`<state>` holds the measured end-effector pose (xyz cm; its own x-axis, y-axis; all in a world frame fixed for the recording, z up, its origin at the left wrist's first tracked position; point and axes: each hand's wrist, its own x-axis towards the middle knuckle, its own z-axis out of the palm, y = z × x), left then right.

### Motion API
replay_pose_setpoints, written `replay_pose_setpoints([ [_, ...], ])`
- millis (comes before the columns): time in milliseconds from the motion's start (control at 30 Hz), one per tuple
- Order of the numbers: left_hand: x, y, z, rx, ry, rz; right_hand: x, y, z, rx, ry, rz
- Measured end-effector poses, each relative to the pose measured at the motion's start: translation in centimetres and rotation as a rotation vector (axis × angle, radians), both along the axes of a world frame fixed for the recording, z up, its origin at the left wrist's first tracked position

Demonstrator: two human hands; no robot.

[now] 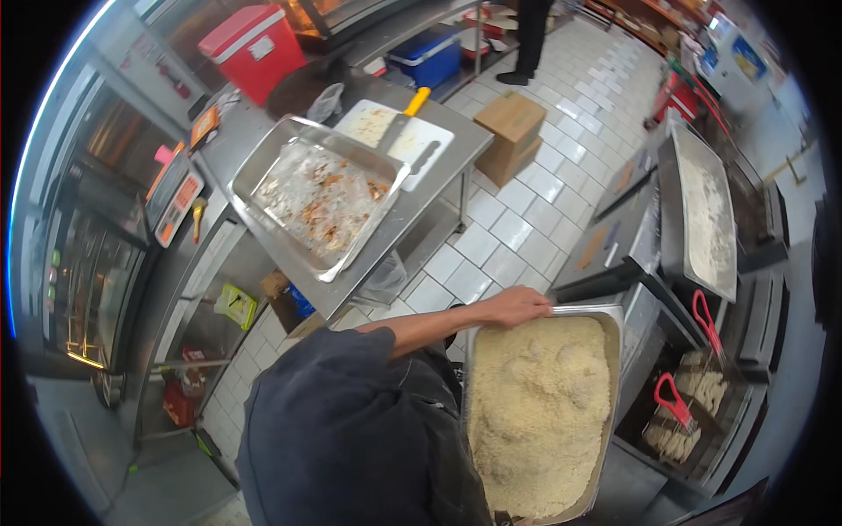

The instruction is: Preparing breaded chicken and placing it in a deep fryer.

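Note:
My left hand is closed over the upper rim of a deep metal pan. Pale yellow breading crumbs fill the pan, with coated lumps near the upper part. The pan lies in front of my dark-clothed torso. At its lower end, a small skin-toned patch at the picture's edge may be my right hand; the rest is hidden. To the right, two fryer baskets with red handles hold pale pieces of food in the fryer. Above them stands a long metal tray of white flour-like powder.
A steel table bears a metal pan with plastic film and orange-brown scraps, a white cutting board, and a yellow-handled knife. Cardboard boxes stand on the tiled floor. Another person's legs are farther back.

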<state>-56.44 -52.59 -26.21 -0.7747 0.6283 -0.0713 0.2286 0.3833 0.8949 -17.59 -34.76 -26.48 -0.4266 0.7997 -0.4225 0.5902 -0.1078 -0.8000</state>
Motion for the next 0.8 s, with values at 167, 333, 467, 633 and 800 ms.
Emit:
replay_pose_setpoints([
  [167,4.1,-12.3,1.0,-0.004,-0.12,0.266,-2.9,-0.8,3.1,-0.179,0.152,0.087],
  [333,11.3,-22.7,1.2,-0.058,-0.126,0.593,-6.6,-2.5,3.8,-0.316,0.255,0.17],
  [467,17.4,-27.8,1.7,-0.034,-0.195,0.836,-9.2,-5.0,4.4,-0.352,0.334,0.205],
  [633,25.1,-33.0,1.6,0.174,-0.38,1.128,-15.6,-7.7,4.0,-0.132,0.318,0.309],
  [800,29.3,-32.4,-0.5,0.482,-0.474,1.421,-25.3,-3.8,-0.2,-0.12,0.188,0.559],
])
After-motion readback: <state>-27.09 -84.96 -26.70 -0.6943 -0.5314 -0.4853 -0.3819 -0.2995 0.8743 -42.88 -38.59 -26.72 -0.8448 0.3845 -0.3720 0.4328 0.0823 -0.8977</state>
